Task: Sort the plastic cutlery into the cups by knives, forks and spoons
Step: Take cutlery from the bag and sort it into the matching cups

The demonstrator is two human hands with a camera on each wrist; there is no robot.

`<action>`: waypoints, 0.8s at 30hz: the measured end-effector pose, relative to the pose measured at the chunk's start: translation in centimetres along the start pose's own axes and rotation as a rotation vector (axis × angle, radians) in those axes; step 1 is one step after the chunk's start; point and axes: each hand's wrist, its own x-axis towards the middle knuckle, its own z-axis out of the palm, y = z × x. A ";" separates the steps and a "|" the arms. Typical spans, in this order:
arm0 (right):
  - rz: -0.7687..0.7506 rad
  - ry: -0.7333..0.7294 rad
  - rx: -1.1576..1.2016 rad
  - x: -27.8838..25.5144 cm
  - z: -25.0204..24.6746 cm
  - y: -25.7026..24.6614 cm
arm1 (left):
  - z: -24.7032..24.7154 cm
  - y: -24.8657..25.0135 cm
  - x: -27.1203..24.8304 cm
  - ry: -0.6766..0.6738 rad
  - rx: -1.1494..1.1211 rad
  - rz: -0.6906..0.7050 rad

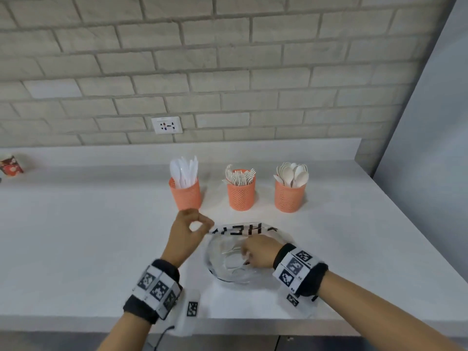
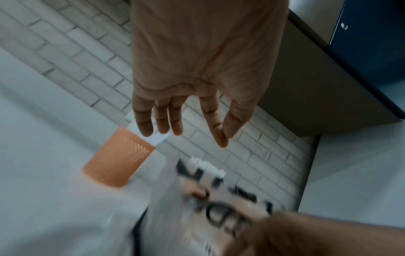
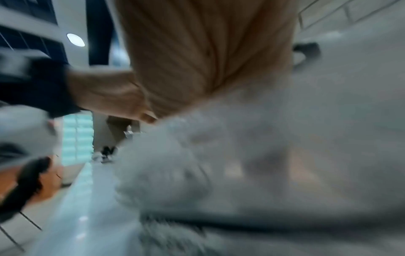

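Observation:
Three orange mesh cups stand in a row at the back of the counter: knives (image 1: 184, 191), forks (image 1: 241, 192), spoons (image 1: 288, 195). In front of them lies a clear plastic bag (image 1: 228, 264) with black lettering, and white cutlery (image 1: 231, 252) shows faintly inside it. My left hand (image 1: 206, 226) pinches the bag's left rim between thumb and index finger; the left wrist view shows those fingertips (image 2: 223, 138) meeting above the knife cup (image 2: 118, 161). My right hand (image 1: 244, 254) is inside the bag with curled fingers. Blur hides what they hold. The right wrist view shows only blurred bag film (image 3: 241, 155).
The white counter (image 1: 76, 236) runs wide to the left, where a patterned paper cup (image 1: 11, 165) stands far off. A wall socket (image 1: 167, 124) sits in the brick wall behind. A grey panel (image 1: 430, 122) closes the right side. The counter's front edge is just below my wrists.

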 end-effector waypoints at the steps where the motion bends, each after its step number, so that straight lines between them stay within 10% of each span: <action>1: 0.033 0.015 -0.015 0.4 0.3 0.3 | 0.7 -0.8 -1.0 -0.013 0.012 -0.021; 7: 0.071 0.019 -0.056 1.6 0.6 1.0 | 5.0 -4.2 -4.8 -0.187 0.040 -0.241; 24: 0.208 -0.006 -0.024 4.3 -0.2 0.0 | 3.5 -3.6 -1.6 -0.274 0.217 -0.152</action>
